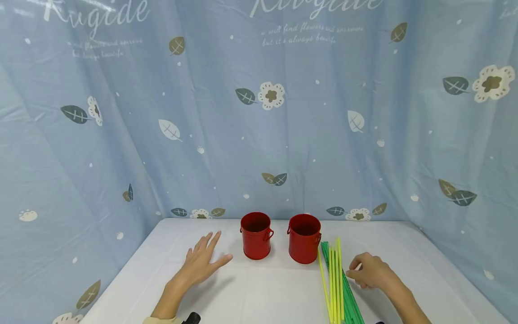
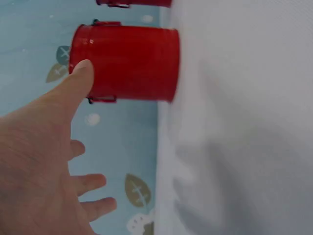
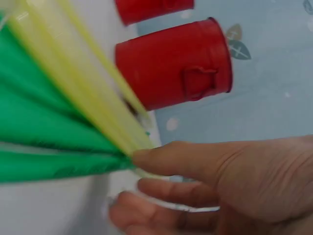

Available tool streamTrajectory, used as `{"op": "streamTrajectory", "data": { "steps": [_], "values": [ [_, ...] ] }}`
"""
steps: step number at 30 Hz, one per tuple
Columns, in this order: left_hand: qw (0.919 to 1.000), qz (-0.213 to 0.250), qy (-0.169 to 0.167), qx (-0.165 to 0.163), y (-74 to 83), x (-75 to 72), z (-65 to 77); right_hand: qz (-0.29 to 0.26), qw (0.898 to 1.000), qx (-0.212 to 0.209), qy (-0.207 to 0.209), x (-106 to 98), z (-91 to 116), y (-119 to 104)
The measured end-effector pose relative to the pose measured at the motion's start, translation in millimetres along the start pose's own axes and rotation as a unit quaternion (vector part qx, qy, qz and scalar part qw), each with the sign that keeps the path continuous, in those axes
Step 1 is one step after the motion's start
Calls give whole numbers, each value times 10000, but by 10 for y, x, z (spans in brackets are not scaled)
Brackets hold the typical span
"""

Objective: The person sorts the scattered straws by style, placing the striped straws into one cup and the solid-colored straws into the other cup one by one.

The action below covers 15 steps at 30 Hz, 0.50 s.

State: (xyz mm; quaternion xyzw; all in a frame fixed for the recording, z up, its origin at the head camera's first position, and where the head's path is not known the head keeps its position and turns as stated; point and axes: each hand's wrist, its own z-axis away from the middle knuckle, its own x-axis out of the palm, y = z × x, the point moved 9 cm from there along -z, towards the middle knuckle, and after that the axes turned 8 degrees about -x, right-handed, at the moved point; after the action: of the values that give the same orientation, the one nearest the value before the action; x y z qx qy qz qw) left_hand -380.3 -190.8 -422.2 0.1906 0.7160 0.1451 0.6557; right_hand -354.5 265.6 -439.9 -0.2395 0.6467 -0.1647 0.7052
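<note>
Fingers [image 1: 214,241] of the left hand [image 1: 197,264] spread and empty near the left red bucket [image 1: 256,245], right hand [image 1: 373,271] loosely curled beside yellow sticks [image 1: 335,283] and green sticks [image 1: 351,299], any grip unclear, sticks' near ends cut off, right red bucket [image 1: 303,249] beyond, bucket bottoms hidden.

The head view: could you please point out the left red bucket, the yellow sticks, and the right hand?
Left red bucket [image 1: 256,245]: head view, on its front outer wall.
Yellow sticks [image 1: 334,283]: head view, about midway along their visible length.
Right hand [image 1: 372,271]: head view, on the back of the hand.
</note>
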Motion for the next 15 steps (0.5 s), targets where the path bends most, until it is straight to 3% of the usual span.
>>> {"op": "streamTrajectory", "data": {
  "steps": [3, 7, 15],
  "values": [
    [9991, 281, 165, 257, 133, -23, -76, -415, 9979, 364, -334, 90, 6, -28],
    [9960, 779, 161, 396, 270, -16, -168, -479, 9948, 599, -671, 162, 10, -52],
    [9790, 1976, 96, 496, 461, 63, -380, -515, 9914, 808, -892, 239, -22, -29]
  ]
}}
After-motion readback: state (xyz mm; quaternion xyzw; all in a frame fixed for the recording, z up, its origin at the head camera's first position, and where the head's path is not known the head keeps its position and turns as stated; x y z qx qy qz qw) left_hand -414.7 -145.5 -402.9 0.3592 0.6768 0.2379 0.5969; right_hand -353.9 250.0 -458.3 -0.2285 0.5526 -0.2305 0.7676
